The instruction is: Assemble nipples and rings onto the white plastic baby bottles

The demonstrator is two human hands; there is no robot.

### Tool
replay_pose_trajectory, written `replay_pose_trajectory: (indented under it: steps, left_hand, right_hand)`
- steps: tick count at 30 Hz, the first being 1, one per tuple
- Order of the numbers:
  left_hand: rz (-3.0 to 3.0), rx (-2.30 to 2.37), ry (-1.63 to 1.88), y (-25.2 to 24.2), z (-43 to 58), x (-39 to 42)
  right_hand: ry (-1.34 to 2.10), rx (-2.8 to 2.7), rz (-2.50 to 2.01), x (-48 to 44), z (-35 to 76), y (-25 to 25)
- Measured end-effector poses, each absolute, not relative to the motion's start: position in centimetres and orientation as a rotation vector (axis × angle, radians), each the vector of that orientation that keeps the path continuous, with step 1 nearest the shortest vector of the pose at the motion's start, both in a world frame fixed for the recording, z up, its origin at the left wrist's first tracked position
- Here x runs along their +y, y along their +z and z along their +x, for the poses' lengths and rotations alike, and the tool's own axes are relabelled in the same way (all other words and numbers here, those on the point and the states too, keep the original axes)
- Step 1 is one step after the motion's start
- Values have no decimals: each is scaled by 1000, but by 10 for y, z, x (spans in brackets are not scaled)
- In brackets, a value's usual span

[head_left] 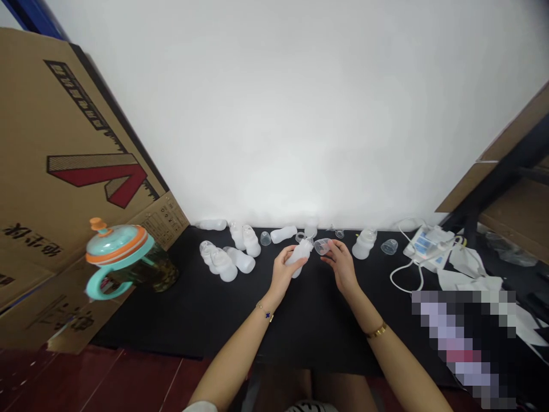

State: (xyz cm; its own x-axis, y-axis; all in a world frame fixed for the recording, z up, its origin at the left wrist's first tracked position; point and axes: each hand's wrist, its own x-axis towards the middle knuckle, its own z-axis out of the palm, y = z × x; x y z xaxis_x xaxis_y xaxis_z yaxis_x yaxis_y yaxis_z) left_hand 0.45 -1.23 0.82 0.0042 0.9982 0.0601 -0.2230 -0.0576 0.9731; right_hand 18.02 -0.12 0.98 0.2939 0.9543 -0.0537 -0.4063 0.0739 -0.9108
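My left hand (283,268) is wrapped round a white baby bottle (302,252), which tilts with its top up and to the right. A clear dome-shaped cap (322,246) is pinched between the fingers of my right hand (341,262), close beside the bottle's top. Behind them a white bottle body (311,228) stands near the wall, with a clear ring (300,236) next to it. To the right stands a capped baby bottle (364,244), and another clear cap (389,246) lies beyond it.
Several baby bottles (223,265) stand or lie on the black table (206,315) at left. A turquoise-lidded jug (118,246) stands by a cardboard box (77,143). White cable (405,277), a power strip (429,246) and crumpled wrappers (469,280) crowd the right side.
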Motion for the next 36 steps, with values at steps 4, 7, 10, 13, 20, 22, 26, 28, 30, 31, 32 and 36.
replay_pose_trajectory:
  steps: [4, 7, 10, 13, 20, 22, 26, 28, 30, 31, 32, 36]
  left_hand:
    - [1212, 1032, 1341, 5, 4, -11]
    - [1292, 1059, 1329, 5, 5, -12]
    - [1345, 1082, 1324, 6, 5, -13]
    - [1377, 1101, 1306, 5, 5, -14]
    - [1410, 1181, 1340, 1, 6, -15]
    - [1416, 1177, 1318, 2, 6, -15]
    - [1367, 1131, 1287, 5, 7, -16]
    - [1359, 1124, 1282, 5, 8, -16]
    - [1385, 1129, 1278, 6, 8, -16]
    - [1408, 1135, 1278, 6, 8, -17]
    - [1434, 1145, 1276, 7, 8, -17]
    - [1495, 1184, 1243, 9, 7, -18]
  right_hand:
    - [1156, -610, -991, -7, 184, 12]
    - [1122, -620, -972, -9, 185, 14]
    - [1111, -595, -962, -9, 187, 15]
    - [1124, -553, -938, -8, 190, 14]
    - [1162, -488, -877, -3, 199, 10]
    - [1173, -495, -872, -2, 200, 8]
    - [1190, -515, -872, -1, 202, 7]
    - [1189, -536, -883, -1, 203, 7]
    - [1179, -558, -899, -1, 203, 8]
    - [1178, -563, -904, -1, 204, 9]
    - [1182, -562, -908, -1, 204, 9]
    - [1226, -542, -916, -4, 203, 13]
